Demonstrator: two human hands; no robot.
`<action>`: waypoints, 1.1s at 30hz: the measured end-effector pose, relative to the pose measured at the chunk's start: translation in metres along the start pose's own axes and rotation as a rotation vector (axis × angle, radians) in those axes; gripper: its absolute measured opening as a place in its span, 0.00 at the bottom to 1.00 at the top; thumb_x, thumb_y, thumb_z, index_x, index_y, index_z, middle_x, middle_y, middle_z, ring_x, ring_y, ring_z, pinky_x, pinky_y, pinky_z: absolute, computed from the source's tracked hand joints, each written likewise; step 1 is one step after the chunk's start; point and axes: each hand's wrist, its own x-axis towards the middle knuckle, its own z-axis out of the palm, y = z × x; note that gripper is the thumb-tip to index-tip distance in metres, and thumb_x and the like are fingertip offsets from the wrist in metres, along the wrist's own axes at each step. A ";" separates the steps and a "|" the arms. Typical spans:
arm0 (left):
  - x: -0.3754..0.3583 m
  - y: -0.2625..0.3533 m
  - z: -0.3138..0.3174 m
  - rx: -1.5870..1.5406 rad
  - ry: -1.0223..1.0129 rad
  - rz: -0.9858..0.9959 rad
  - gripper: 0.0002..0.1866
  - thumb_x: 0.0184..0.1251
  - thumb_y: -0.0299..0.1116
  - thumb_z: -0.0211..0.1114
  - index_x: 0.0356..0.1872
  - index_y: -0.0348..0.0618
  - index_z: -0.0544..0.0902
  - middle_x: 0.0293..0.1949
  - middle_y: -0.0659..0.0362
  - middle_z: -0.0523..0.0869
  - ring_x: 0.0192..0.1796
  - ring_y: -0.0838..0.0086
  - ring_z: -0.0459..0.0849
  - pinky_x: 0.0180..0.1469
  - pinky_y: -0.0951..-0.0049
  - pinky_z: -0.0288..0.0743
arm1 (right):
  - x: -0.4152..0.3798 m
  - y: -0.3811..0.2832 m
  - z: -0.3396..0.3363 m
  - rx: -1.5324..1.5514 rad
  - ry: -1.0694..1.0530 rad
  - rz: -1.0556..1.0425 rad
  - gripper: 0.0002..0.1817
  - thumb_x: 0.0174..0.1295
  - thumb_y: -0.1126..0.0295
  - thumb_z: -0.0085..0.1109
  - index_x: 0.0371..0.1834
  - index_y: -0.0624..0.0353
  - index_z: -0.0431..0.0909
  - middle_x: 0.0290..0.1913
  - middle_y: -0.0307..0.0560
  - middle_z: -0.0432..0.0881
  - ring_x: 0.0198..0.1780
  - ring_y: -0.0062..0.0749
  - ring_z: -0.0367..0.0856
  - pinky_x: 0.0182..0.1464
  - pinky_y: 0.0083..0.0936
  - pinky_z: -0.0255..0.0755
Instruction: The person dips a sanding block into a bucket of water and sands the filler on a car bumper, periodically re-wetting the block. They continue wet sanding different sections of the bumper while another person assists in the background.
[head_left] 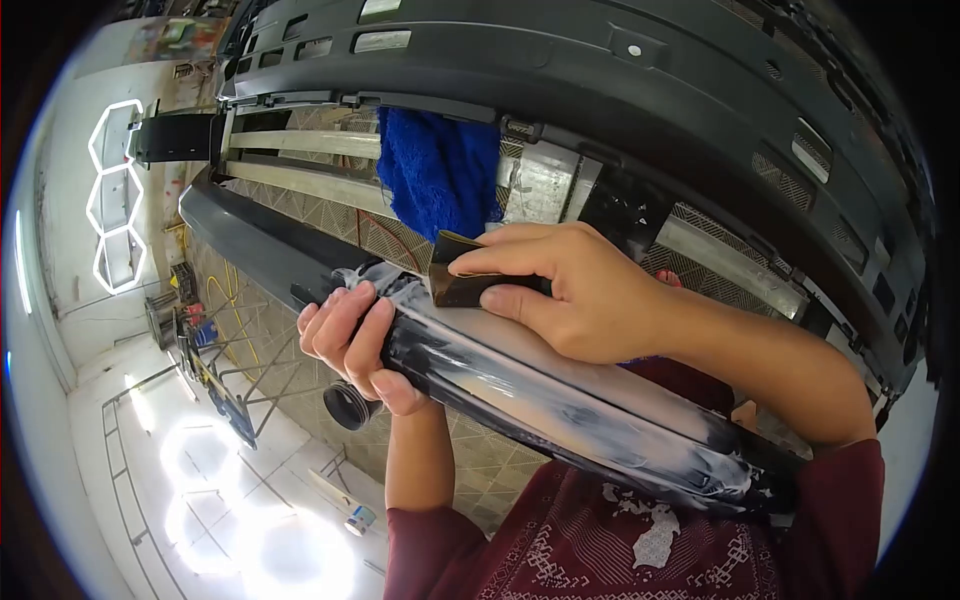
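A long black plastic car part, seemingly a piece of trim, stretches diagonally in front of my body. Pale, smeared filler-like patches cover much of its near half. My left hand is closed around the part near its middle, with the fingers over the edge. Between the thumb and fingers of my right hand is a folded sheet of dark sandpaper. Its lower edge meets the part at the whitish smears, just beside my left hand. The underside of the part is hidden.
A large black bumper lies across the far side on a metal stand. A blue cloth hangs on the stand. Below is a patterned tiled floor, with a dark round container and a yellow hose.
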 end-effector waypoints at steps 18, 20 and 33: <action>-0.006 -0.002 0.006 -0.001 0.102 -0.033 0.31 0.84 0.56 0.33 0.42 0.50 0.85 0.46 0.58 0.80 0.54 0.65 0.76 0.68 0.51 0.68 | -0.094 -0.034 -0.037 0.079 -0.092 0.048 0.20 0.61 0.80 0.69 0.57 0.57 0.87 0.61 0.57 0.87 0.60 0.53 0.88 0.64 0.44 0.79; -0.006 0.001 0.006 -0.023 0.092 -0.064 0.31 0.84 0.56 0.33 0.42 0.49 0.85 0.45 0.58 0.80 0.54 0.65 0.76 0.69 0.51 0.68 | -0.102 -0.040 -0.045 0.007 -0.136 0.101 0.23 0.60 0.82 0.69 0.59 0.55 0.87 0.62 0.58 0.87 0.62 0.54 0.87 0.66 0.43 0.79; -0.009 -0.005 0.016 -0.038 0.206 -0.031 0.30 0.79 0.53 0.34 0.41 0.46 0.84 0.45 0.54 0.83 0.53 0.63 0.79 0.71 0.48 0.67 | -0.165 -0.061 -0.065 -0.013 -0.090 0.157 0.24 0.60 0.83 0.67 0.61 0.55 0.86 0.63 0.61 0.85 0.62 0.56 0.86 0.67 0.43 0.78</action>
